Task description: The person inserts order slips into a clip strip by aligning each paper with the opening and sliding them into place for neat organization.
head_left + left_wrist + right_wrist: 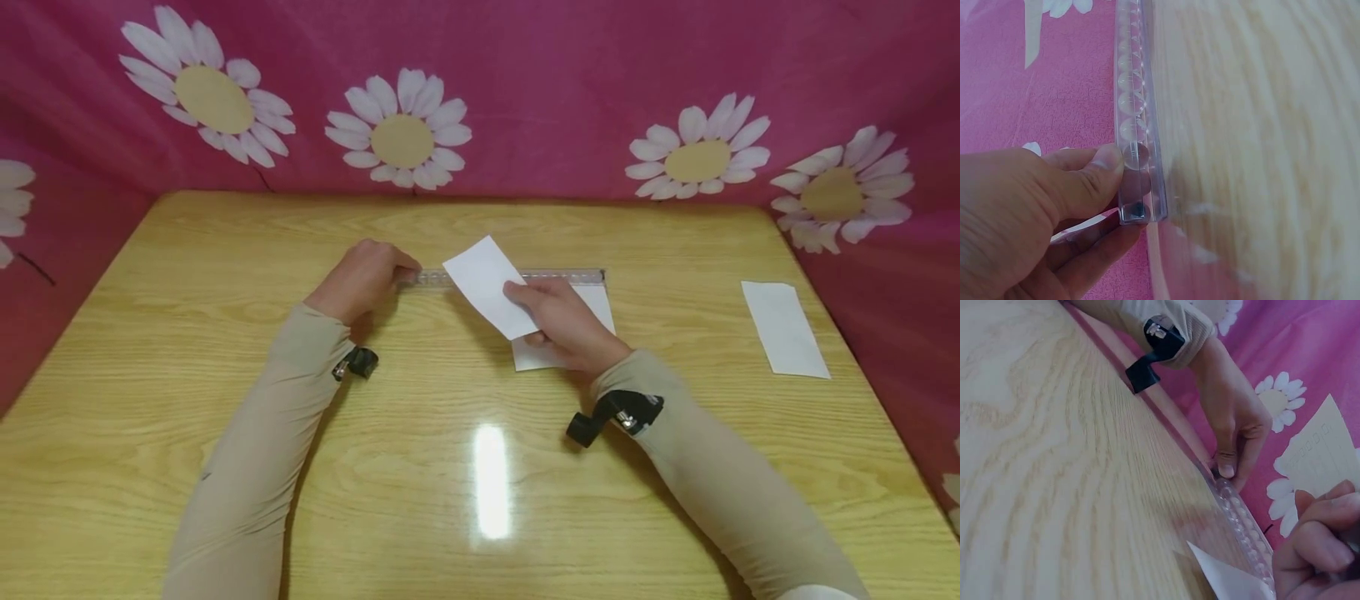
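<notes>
A long clear plastic strip (562, 275) with a row of round shapes along it lies across the table. My left hand (365, 279) pinches its left end, thumb on top; the left wrist view shows the strip (1132, 103) close up beside the thumb. My right hand (566, 321) grips a white paper card (487, 283) between thumb and fingers, above the strip's middle. In the right wrist view this card (1322, 453) carries a faint row of small squares. A second white card (600, 302) lies beneath the right hand, its top edge at the strip and partly hidden.
Another white card (786, 329) lies apart near the right edge of the wooden table (405, 483). A pink cloth (540, 92) with large daisies hangs behind and at the sides. Black straps with small devices (626, 410) are on both wrists.
</notes>
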A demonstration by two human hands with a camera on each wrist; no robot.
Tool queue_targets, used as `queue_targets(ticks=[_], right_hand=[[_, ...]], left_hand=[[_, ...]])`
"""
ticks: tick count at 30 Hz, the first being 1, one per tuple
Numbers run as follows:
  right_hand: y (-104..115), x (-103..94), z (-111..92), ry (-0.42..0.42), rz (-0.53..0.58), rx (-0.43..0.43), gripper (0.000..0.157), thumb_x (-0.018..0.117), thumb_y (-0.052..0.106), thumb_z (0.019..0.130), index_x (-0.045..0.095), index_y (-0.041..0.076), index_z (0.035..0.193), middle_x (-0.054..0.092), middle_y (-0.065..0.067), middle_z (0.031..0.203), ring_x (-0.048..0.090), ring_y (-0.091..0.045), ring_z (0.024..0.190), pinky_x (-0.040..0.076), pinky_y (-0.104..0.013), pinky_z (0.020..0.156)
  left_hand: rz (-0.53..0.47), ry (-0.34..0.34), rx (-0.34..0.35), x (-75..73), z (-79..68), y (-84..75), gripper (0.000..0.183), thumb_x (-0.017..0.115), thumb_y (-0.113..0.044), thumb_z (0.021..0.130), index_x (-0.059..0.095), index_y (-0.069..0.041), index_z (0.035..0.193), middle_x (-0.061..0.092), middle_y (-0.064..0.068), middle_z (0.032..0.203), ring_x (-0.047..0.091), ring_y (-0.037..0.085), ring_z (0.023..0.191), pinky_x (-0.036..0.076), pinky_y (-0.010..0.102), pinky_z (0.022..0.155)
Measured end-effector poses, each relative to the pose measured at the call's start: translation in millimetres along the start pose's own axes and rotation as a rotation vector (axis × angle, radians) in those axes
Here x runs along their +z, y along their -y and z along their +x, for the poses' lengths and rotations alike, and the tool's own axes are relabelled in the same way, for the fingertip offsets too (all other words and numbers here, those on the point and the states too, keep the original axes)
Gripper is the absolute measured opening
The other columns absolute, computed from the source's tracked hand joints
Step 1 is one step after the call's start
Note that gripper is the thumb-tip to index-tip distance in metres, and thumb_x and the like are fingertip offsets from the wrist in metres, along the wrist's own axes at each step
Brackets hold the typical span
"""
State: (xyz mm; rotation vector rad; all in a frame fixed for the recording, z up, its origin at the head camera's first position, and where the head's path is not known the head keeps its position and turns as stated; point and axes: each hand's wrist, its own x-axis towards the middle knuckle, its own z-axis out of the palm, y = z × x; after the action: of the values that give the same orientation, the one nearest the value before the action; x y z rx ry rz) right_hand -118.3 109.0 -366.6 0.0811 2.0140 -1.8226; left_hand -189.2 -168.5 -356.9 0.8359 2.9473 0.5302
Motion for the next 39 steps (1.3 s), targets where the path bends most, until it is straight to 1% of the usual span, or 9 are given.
queue_targets(ticks=[3, 9, 19, 24, 29, 32, 39], right_hand=[[-2, 3.3, 2, 0.013, 0.003, -0.007, 0.039, 0.049, 0.031, 0.11, 0.062, -0.002, 0.124, 0.065, 0.006, 0.073, 0.037, -0.006, 0.046, 0.029, -0.02, 0.046], [-4, 9.3, 3, 0.028, 0.017, 0.005, 0.037, 0.049, 0.03, 0.109, 0.064, -0.002, 0.117, 0.066, 0.006, 0.07, 0.037, -0.006, 0.046, 0.027, -0.02, 0.045], [-9, 18.0, 5, 0.044, -0.011, 0.018, 0.038, 0.051, 0.031, 0.108, 0.066, -0.003, 0.117, 0.065, 0.007, 0.068, 0.038, -0.005, 0.047, 0.03, -0.019, 0.046], [-12, 21.8, 9, 0.071, 0.011, 0.027, 0.04, 0.052, 0.031, 0.108, 0.066, -0.005, 0.117, 0.065, 0.006, 0.069, 0.038, -0.005, 0.047, 0.031, -0.019, 0.046], [-10, 26.9, 9, 0.097, 0.036, 0.037, 0.038, 0.052, 0.03, 0.108, 0.066, -0.004, 0.115, 0.065, 0.005, 0.068, 0.036, -0.005, 0.045, 0.028, -0.019, 0.044], [-9, 29.6, 10, 0.118, 0.051, 0.038, 0.037, 0.051, 0.029, 0.109, 0.065, -0.004, 0.115, 0.067, 0.004, 0.07, 0.036, -0.004, 0.044, 0.025, -0.019, 0.042], [-10, 36.8, 12, 0.126, 0.078, 0.067, 0.037, 0.049, 0.028, 0.11, 0.064, -0.005, 0.116, 0.069, 0.001, 0.071, 0.036, -0.005, 0.044, 0.024, -0.019, 0.041]], left_hand=[[0.0, 0.003, -0.009, -0.3, 0.3, 0.0, 0.022, 0.068, -0.008, 0.099, 0.078, -0.006, 0.119, 0.078, 0.015, 0.118, 0.072, 0.033, 0.112, 0.056, 0.047, 0.104], [0.001, 0.003, -0.004, 0.8, 1.3, 1.0, 0.022, 0.067, -0.008, 0.1, 0.078, -0.005, 0.118, 0.078, 0.015, 0.118, 0.072, 0.033, 0.112, 0.056, 0.047, 0.104], [-0.008, 0.007, -0.008, 0.7, 0.6, 0.7, 0.022, 0.067, -0.008, 0.1, 0.078, -0.005, 0.119, 0.078, 0.016, 0.119, 0.072, 0.033, 0.113, 0.055, 0.047, 0.104], [-0.005, 0.025, -0.035, -2.0, 0.2, -0.7, 0.023, 0.068, -0.008, 0.099, 0.078, -0.007, 0.12, 0.077, 0.015, 0.12, 0.07, 0.033, 0.113, 0.055, 0.047, 0.105], [-0.012, 0.038, -0.047, -2.0, 0.6, 0.5, 0.024, 0.068, -0.01, 0.099, 0.077, -0.007, 0.122, 0.077, 0.015, 0.121, 0.07, 0.034, 0.116, 0.054, 0.047, 0.106], [-0.027, 0.04, -0.051, -2.4, 0.8, 0.8, 0.024, 0.069, -0.013, 0.1, 0.078, -0.008, 0.121, 0.077, 0.015, 0.121, 0.07, 0.034, 0.118, 0.054, 0.047, 0.108], [-0.04, 0.033, -0.037, -1.7, 2.3, 3.4, 0.023, 0.07, -0.016, 0.099, 0.078, -0.007, 0.119, 0.078, 0.014, 0.119, 0.07, 0.034, 0.118, 0.054, 0.048, 0.107]])
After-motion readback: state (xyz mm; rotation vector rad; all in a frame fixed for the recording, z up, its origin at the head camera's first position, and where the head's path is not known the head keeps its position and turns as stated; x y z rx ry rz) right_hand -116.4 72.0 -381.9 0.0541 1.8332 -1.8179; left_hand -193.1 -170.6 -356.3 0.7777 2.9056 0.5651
